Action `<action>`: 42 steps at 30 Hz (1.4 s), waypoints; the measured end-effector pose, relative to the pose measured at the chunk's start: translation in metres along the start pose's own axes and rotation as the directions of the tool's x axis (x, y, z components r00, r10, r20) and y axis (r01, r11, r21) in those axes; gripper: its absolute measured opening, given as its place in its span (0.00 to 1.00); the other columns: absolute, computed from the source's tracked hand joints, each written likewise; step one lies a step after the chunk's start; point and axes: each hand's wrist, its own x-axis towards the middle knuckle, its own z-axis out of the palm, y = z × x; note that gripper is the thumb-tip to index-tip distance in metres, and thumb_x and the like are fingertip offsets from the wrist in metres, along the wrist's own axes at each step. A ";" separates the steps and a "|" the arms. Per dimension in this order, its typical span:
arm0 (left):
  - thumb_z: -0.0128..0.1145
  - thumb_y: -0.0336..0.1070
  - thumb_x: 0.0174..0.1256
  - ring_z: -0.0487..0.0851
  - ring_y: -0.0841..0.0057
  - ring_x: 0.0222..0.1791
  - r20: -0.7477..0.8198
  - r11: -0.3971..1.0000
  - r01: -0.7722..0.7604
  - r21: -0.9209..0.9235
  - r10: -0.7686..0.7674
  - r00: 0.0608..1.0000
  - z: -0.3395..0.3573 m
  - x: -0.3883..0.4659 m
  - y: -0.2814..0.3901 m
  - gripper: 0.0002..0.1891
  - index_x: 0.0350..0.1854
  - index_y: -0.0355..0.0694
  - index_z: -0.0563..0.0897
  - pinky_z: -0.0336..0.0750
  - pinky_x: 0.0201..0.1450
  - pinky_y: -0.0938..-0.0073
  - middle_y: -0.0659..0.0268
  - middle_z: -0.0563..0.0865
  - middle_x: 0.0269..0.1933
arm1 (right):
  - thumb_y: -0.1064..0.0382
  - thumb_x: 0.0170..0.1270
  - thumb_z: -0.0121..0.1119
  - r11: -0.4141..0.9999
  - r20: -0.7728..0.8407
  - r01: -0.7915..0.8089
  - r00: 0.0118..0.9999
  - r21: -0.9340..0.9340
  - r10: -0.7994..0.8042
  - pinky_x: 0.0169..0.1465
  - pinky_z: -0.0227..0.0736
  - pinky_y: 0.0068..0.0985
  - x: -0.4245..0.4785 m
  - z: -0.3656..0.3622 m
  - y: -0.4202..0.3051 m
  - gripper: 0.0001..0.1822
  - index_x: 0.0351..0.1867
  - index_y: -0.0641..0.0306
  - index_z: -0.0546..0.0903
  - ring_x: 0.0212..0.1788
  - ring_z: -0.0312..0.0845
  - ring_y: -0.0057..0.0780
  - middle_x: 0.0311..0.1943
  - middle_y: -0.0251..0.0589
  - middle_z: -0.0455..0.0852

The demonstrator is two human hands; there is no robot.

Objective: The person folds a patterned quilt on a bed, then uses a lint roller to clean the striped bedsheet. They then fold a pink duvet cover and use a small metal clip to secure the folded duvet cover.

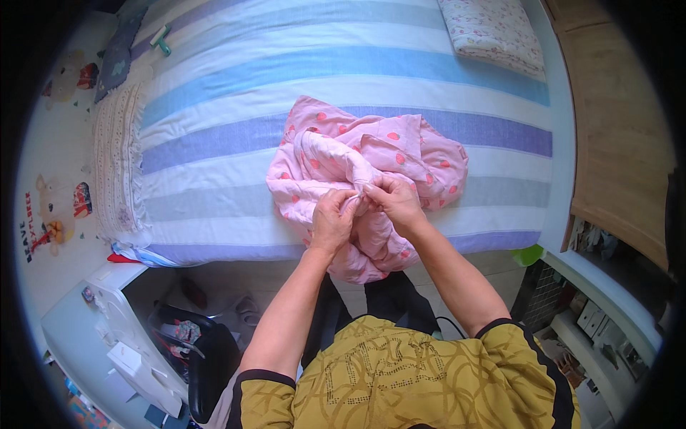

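A crumpled pink cloth (396, 142) printed with red strawberries lies heaped on the near part of the bed, its lower end hanging over the edge. My left hand (333, 215) pinches a pale strip or edge of it between thumb and fingers. Right beside it, my right hand (395, 199) grips the same spot with its fingertips. What exactly lies between the fingertips is too small to tell. Folds of the cloth bunch up around and below both hands.
The bed wears a striped sheet (343, 69). Frilled pillows (119, 166) stand at left, with a green-handled brush (161, 42) farther back. A folded floral quilt (496, 35) lies back right. A black chair (206, 364) stands lower left, and a shelf unit (600, 343) lower right.
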 end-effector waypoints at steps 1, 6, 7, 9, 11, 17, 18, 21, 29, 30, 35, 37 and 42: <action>0.57 0.33 0.54 0.78 0.64 0.34 -0.012 0.999 -0.023 0.024 0.024 1.000 0.000 0.000 0.000 0.07 0.32 0.36 0.81 0.71 0.39 0.70 0.58 0.81 0.31 | 0.64 0.60 0.56 0.994 0.026 -0.070 0.997 0.088 0.068 0.31 0.69 0.15 -0.003 0.000 -0.002 0.06 0.28 0.63 0.77 0.24 0.72 0.16 0.23 0.31 0.78; 0.58 0.28 0.52 0.79 0.69 0.31 -0.039 0.992 -0.080 0.100 0.084 0.996 0.002 0.003 0.005 0.04 0.30 0.35 0.81 0.72 0.36 0.74 0.59 0.80 0.28 | 0.64 0.63 0.51 0.837 0.209 -0.251 0.963 0.486 0.168 0.34 0.72 0.17 -0.011 -0.001 0.003 0.05 0.31 0.62 0.75 0.26 0.71 0.18 0.24 0.32 0.75; 0.58 0.27 0.51 0.79 0.68 0.31 -0.049 0.991 -0.094 0.094 0.099 0.994 0.003 0.004 0.006 0.04 0.30 0.35 0.81 0.72 0.35 0.73 0.59 0.80 0.28 | 0.65 0.64 0.51 0.820 0.201 -0.241 0.967 0.519 0.157 0.35 0.72 0.19 -0.013 0.001 0.003 0.05 0.31 0.62 0.74 0.26 0.71 0.19 0.24 0.33 0.75; 0.58 0.26 0.50 0.79 0.68 0.30 -0.068 0.989 -0.122 0.084 0.128 0.989 0.006 0.007 0.007 0.04 0.29 0.36 0.81 0.72 0.34 0.73 0.60 0.80 0.27 | 0.65 0.64 0.50 0.790 0.184 -0.209 0.975 0.576 0.123 0.36 0.73 0.20 -0.017 0.003 0.004 0.05 0.30 0.63 0.73 0.25 0.71 0.19 0.24 0.34 0.74; 0.58 0.27 0.49 0.78 0.65 0.31 -0.060 0.987 -0.136 0.089 0.142 0.988 0.008 0.009 0.010 0.03 0.27 0.37 0.81 0.71 0.36 0.69 0.60 0.79 0.27 | 0.65 0.64 0.49 0.764 0.164 -0.163 0.983 0.624 0.075 0.37 0.73 0.21 -0.021 0.003 0.005 0.05 0.30 0.63 0.73 0.25 0.71 0.19 0.24 0.34 0.74; 0.59 0.29 0.48 0.77 0.63 0.31 -0.019 0.982 -0.152 0.108 0.155 0.988 0.013 0.013 0.015 0.03 0.25 0.37 0.81 0.70 0.37 0.67 0.60 0.79 0.26 | 0.66 0.65 0.48 0.721 0.150 -0.147 0.987 0.677 0.061 0.41 0.75 0.22 -0.024 -0.006 0.013 0.06 0.30 0.63 0.72 0.26 0.70 0.18 0.24 0.34 0.74; 0.59 0.30 0.48 0.77 0.63 0.32 -0.009 0.981 -0.157 0.117 0.159 0.987 0.013 0.014 0.015 0.03 0.25 0.37 0.81 0.70 0.37 0.67 0.59 0.79 0.26 | 0.66 0.65 0.48 0.710 0.155 -0.149 0.986 0.688 0.056 0.41 0.75 0.23 -0.023 -0.007 0.015 0.06 0.30 0.63 0.72 0.26 0.70 0.18 0.24 0.34 0.74; 0.59 0.30 0.48 0.77 0.62 0.32 0.005 0.983 -0.142 0.116 0.143 0.990 0.016 0.013 0.010 0.04 0.25 0.37 0.82 0.70 0.36 0.67 0.59 0.79 0.27 | 0.66 0.65 0.48 0.685 0.155 -0.149 0.987 0.714 0.053 0.42 0.75 0.24 -0.023 -0.009 0.020 0.06 0.30 0.62 0.72 0.26 0.71 0.18 0.25 0.34 0.74; 0.59 0.31 0.48 0.76 0.62 0.31 0.025 0.978 -0.128 0.166 0.125 0.992 0.022 0.013 0.005 0.04 0.25 0.37 0.82 0.70 0.37 0.66 0.59 0.79 0.26 | 0.66 0.65 0.47 0.675 0.117 -0.129 0.991 0.726 0.063 0.41 0.76 0.24 -0.023 -0.013 0.023 0.06 0.30 0.63 0.71 0.27 0.72 0.18 0.25 0.34 0.74; 0.59 0.31 0.48 0.76 0.62 0.31 0.029 0.978 -0.117 0.174 0.113 0.993 0.023 0.013 0.004 0.04 0.25 0.37 0.82 0.70 0.37 0.66 0.59 0.79 0.26 | 0.65 0.65 0.47 0.712 0.115 -0.123 0.992 0.691 0.059 0.41 0.76 0.24 -0.022 -0.015 0.024 0.06 0.30 0.63 0.72 0.27 0.73 0.18 0.25 0.34 0.75; 0.59 0.33 0.49 0.77 0.61 0.31 0.052 0.980 -0.104 0.171 0.096 0.994 0.023 0.012 -0.007 0.05 0.26 0.37 0.82 0.70 0.36 0.65 0.58 0.79 0.27 | 0.62 0.66 0.48 0.828 0.051 -0.180 0.982 0.531 0.181 0.37 0.77 0.20 -0.016 -0.019 0.009 0.08 0.32 0.62 0.74 0.29 0.74 0.17 0.26 0.32 0.76; 0.60 0.34 0.50 0.77 0.61 0.31 0.068 0.983 -0.094 0.158 0.084 0.994 0.023 0.013 -0.008 0.06 0.27 0.37 0.82 0.70 0.36 0.64 0.58 0.79 0.27 | 0.61 0.66 0.48 0.836 0.038 -0.202 0.976 0.509 0.213 0.37 0.77 0.20 -0.015 -0.020 0.001 0.08 0.32 0.62 0.75 0.30 0.74 0.17 0.28 0.32 0.77; 0.60 0.32 0.51 0.80 0.70 0.27 0.070 0.993 -0.109 0.049 0.105 0.992 0.022 0.014 -0.003 0.07 0.32 0.36 0.82 0.72 0.30 0.76 0.59 0.82 0.29 | 0.62 0.66 0.48 0.910 0.098 -0.190 0.981 0.367 0.165 0.36 0.76 0.18 -0.001 -0.032 0.005 0.07 0.34 0.62 0.75 0.32 0.75 0.17 0.30 0.33 0.78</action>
